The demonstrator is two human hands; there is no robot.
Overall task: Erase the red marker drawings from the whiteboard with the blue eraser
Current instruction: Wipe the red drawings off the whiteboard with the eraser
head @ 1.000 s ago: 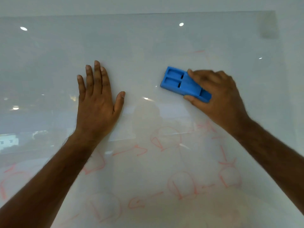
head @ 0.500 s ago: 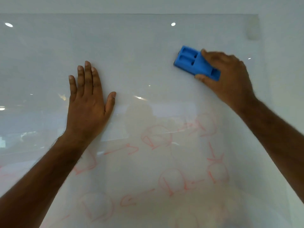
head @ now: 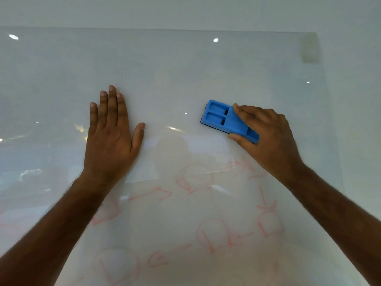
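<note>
The left hand (head: 109,139) lies flat with fingers straight on the whiteboard (head: 185,79), bracing it, while the right hand (head: 266,137) grips the blue eraser (head: 222,118) against clean board just above the red drawings (head: 214,236). Wiping is under way, and the next stroke likely needs to drop onto the lower marks. Half a second ago the eraser sat higher, toward the top right corner

The glossy whiteboard (head: 185,65) carries faint red marker drawings (head: 214,236) across its lower half, circles and arrows mostly. Its upper half is bare. A left hand (head: 110,139) lies flat on it towards the left edge, and a blue eraser (head: 221,118) sits against it nearer the right edge.
</note>
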